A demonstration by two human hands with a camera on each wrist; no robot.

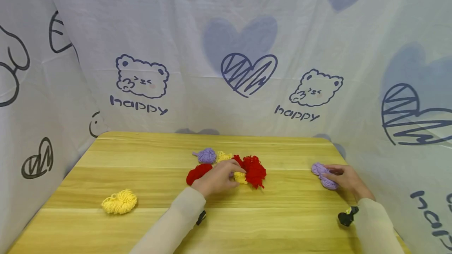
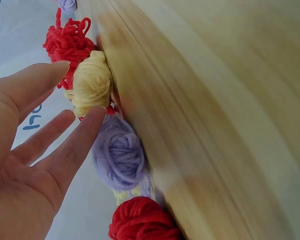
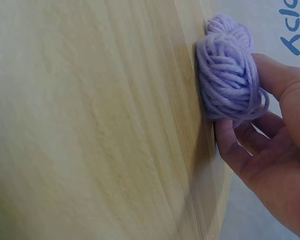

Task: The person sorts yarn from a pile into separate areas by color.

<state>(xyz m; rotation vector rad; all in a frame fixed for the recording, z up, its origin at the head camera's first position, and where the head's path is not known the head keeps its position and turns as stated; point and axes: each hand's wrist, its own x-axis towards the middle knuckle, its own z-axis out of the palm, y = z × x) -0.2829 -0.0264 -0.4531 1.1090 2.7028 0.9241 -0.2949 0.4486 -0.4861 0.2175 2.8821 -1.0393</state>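
Note:
On the wooden table, my left hand (image 1: pixel 219 176) reaches into a cluster of yarn balls. In the left wrist view, its fairly straight thumb and fingers stand apart at the edge of a yellow yarn ball (image 2: pixel 92 82). A red yarn ball (image 2: pixel 70 45) lies behind that one, and a purple yarn ball (image 2: pixel 118 152) and another red yarn ball (image 2: pixel 144 220) lie on its other side. Toward the right edge, my right hand (image 1: pixel 344 179) holds a purple yarn ball (image 3: pixel 227 77) between thumb and fingers, down at the tabletop. A second purple yarn ball (image 3: pixel 227 25) lies against it.
A separate yellow yarn ball (image 1: pixel 120 202) lies at the left of the table (image 1: pixel 275 222). Behind the left hand sit a purple yarn ball (image 1: pixel 206 155) and a yellow one (image 1: pixel 224 156). A printed cloth (image 1: pixel 197 105) hangs along the back and sides.

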